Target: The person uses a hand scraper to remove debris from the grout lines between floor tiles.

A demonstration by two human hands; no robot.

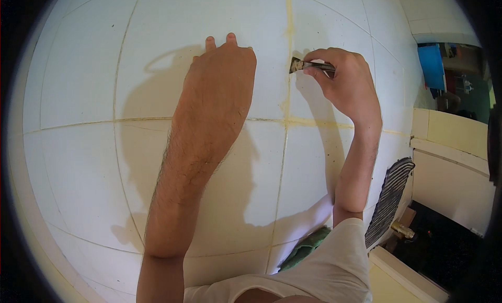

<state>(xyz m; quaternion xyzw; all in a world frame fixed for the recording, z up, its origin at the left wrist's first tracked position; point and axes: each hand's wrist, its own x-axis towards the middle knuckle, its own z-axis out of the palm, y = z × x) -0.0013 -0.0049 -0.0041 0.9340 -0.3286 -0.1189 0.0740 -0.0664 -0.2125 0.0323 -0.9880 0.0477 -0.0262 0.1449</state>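
Note:
My left hand (222,76) rests palm down on the white tiles (157,21), left of a yellowish joint line. Its fingertips point away from me, spread a little, and nothing shows in its grip; most of its fingers are hidden behind the back of the hand. In my right hand (348,76) a small flat scraper (297,65) is pinched between thumb and fingers. Its dark handle runs back under the palm, and the flared tip, smeared with beige stuff, touches the joint line (289,94).
A dark ribbed mat (389,201) lies at the right near a pale ledge (449,175). Part of a green cloth (305,249) shows beside my shirt. A doorway with a blue thing (432,67) stands at the far right; a gold-coloured object (402,230) is lower down.

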